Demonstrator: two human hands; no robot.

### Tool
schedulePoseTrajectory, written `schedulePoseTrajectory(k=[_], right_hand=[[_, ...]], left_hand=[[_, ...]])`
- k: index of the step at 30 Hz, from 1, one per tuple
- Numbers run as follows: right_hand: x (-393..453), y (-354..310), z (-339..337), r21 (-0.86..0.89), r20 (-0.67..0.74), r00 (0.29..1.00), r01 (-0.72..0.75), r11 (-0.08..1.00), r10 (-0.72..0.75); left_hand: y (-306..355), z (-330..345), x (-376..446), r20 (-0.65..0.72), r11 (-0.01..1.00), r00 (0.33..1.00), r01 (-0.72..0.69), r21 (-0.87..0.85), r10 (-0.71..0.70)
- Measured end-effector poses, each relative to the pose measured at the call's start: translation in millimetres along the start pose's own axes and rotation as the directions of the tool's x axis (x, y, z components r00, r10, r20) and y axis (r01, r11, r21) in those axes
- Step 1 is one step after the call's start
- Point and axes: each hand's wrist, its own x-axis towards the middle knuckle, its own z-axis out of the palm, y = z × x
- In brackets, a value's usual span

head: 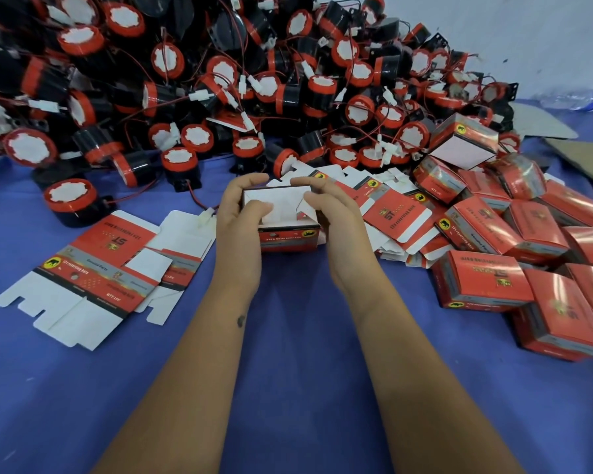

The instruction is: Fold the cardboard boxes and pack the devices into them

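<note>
Hands meet at centre frame over a blue cloth-covered table (288, 336). Left hand (240, 213) grips the left end of a small red cardboard box (288, 239), thumb pressing down on its white top flaps; right hand (332, 213) grips the right end, fingers curled over the far edge, thumb on the flaps. Box upright, flaps partly folded in, not yet flush. Large heap of black-and-red devices (220, 80) with red wires and white connectors fills the far side of the table. Flat unfolded box blanks (93, 268) lie left of the hands; more blanks (391, 206) fan out just right of the held box. Pile of folded red boxes (528, 261) sits at right. Brown cardboard sheets (582, 159) at far right edge.
</note>
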Motion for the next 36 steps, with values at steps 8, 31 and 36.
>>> schedulePoseTrajectory(k=[8, 31, 36], right_hand=[[2, 6, -1, -0.196, -0.072, 0.996, 0.045, 0.980, -0.060], [3, 4, -4, -0.110, 0.056, 0.996, 0.081, 0.991, -0.075], [9, 4, -24, 0.114, -0.093, 0.981, 0.181, 0.977, -0.170]], left_hand=[[-1, 1, 1, 0.015, 0.997, 0.999, 0.031, 0.077, -0.032], [10, -17, 18, -0.089, 0.874, 0.976, 0.134, -0.467, -0.198], [11, -4, 12, 0.156, 0.898, 0.962, 0.265, -0.352, -0.223]])
